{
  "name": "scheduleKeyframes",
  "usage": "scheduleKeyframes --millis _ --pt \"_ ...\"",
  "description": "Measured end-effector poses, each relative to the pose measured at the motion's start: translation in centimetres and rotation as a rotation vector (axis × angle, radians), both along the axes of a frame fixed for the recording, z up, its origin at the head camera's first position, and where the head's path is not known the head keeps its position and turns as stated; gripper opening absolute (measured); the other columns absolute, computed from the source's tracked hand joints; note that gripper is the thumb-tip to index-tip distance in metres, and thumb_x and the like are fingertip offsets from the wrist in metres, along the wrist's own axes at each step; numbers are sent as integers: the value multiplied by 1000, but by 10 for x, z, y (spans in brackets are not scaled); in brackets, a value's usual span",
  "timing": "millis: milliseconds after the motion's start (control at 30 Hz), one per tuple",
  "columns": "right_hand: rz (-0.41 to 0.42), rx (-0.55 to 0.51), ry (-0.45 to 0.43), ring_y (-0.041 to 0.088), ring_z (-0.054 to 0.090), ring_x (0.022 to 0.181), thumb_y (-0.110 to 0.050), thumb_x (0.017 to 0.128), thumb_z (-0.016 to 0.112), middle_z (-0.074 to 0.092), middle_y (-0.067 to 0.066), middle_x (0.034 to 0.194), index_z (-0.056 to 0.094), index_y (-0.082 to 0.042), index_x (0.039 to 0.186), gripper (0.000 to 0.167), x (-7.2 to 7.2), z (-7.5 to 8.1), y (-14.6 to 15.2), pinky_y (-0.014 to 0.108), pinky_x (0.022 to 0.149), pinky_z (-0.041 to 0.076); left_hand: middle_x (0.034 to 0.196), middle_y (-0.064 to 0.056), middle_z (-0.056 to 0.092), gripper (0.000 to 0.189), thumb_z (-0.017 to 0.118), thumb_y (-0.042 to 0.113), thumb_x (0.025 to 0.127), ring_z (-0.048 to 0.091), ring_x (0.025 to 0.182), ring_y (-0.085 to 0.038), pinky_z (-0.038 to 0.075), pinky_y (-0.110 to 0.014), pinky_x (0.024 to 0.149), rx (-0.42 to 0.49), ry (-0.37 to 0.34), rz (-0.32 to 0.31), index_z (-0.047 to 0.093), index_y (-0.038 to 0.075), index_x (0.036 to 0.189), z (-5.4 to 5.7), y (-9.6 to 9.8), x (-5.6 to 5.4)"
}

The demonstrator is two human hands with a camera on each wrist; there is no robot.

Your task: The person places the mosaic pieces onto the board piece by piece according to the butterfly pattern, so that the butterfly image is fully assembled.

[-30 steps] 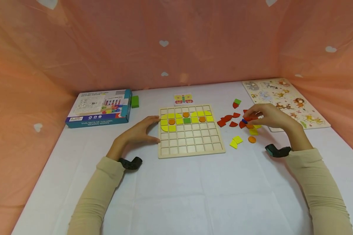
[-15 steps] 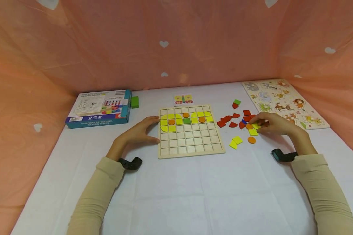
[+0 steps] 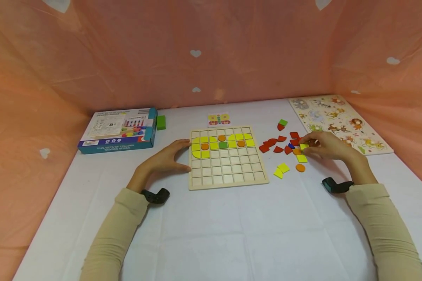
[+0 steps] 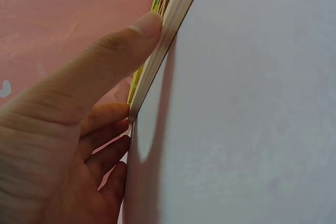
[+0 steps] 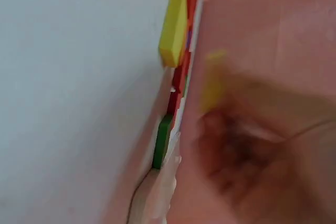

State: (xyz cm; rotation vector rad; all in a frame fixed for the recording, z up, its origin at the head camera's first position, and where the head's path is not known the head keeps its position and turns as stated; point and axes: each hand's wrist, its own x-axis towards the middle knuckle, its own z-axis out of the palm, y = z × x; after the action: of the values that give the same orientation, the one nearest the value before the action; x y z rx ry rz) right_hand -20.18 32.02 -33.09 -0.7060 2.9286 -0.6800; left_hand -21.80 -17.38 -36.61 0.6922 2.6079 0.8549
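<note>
A wooden grid board (image 3: 228,168) lies in the middle of the table in the head view, its upper rows filled with yellow, orange and green tiles. My left hand (image 3: 166,157) rests along the board's left edge, thumb and fingers spread apart. In the left wrist view the thumb (image 4: 123,43) touches the board's side. On the right, my right hand (image 3: 325,146) pinches a yellow tile (image 3: 304,146) between thumb and fingers, above the loose pieces. That hand and its yellow tile (image 5: 214,80) are blurred in the right wrist view.
Loose red pieces (image 3: 272,142), an orange disc (image 3: 300,168) and yellow tiles (image 3: 283,168) lie right of the board. Behind it is a butterfly pattern card (image 3: 219,119). A boxed toy (image 3: 117,130) and green block (image 3: 161,122) sit left, an animal puzzle board (image 3: 337,121) right.
My right hand moved right and down from the red and blue pieces to a yellow tile, then lifted it slightly up and left. My left hand stays at the board's edge.
</note>
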Motion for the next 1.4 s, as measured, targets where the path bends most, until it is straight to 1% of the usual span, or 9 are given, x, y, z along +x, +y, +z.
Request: scheduleKeyframes --millis 167,233,300,533,733,867,1033,1200,1400 --pt "41 -71 77 25 56 88 -6 82 70 64 13 99 64 3 107 27 -3 18 -38 34 75 50 153 -9 22 95 79 43 71 17 141 -28 17 -50 113 3 7 0 31 11 146 1 -1 0" --pt "66 -88 91 27 57 88 -5 83 69 64 15 99 63 4 107 27 -7 22 -60 41 77 50 153 -9 22 94 79 43 71 17 141 -28 17 -50 113 5 9 -1 31 11 146 1 -2 0" --pt "85 -97 91 27 58 89 -6 83 68 63 15 100 63 4 108 27 -11 24 -84 43 78 50 153 -8 22 94 79 43 71 17 141 -28 17 -49 113 9 12 -6 31 11 145 1 -1 0" --pt "214 -163 83 26 57 90 -7 83 69 61 16 100 63 5 109 29 -22 26 -168 41 79 52 153 -7 22 92 79 42 71 17 141 -27 16 -48 114 21 14 -17 33 11 145 -2 0 1" --pt "290 -124 105 24 59 91 -7 82 70 64 13 100 65 3 106 26 -24 15 -218 36 81 51 153 -6 23 91 79 41 72 17 141 -26 16 -47 114 29 10 -15 33 11 145 -2 0 0" --pt "302 -82 76 23 60 91 -10 82 71 64 12 100 67 1 105 26 -28 3 -233 33 82 51 153 -5 22 91 78 44 72 16 141 -25 16 -47 114 12 12 -6 33 13 145 -2 -1 -1" --pt "304 -62 19 21 58 87 -13 80 74 64 10 95 68 -1 102 26 -31 -7 -238 31 80 50 153 -5 23 91 78 44 72 17 141 -24 17 -47 114 8 13 -5 33 13 145 -3 -2 -2" --pt "292 -53 -25 20 57 87 -12 80 74 63 8 95 69 -2 101 24 -31 -12 -242 28 78 50 153 -5 22 91 78 44 72 17 141 -25 17 -48 113 15 5 -6 33 13 145 -3 -2 -2" --pt "260 -5 -34 18 57 89 -16 82 73 62 6 97 68 -5 105 27 -27 -13 -243 29 81 50 153 -4 23 91 77 45 71 17 141 -24 17 -48 113 14 10 -3 33 14 145 -3 -2 -2"
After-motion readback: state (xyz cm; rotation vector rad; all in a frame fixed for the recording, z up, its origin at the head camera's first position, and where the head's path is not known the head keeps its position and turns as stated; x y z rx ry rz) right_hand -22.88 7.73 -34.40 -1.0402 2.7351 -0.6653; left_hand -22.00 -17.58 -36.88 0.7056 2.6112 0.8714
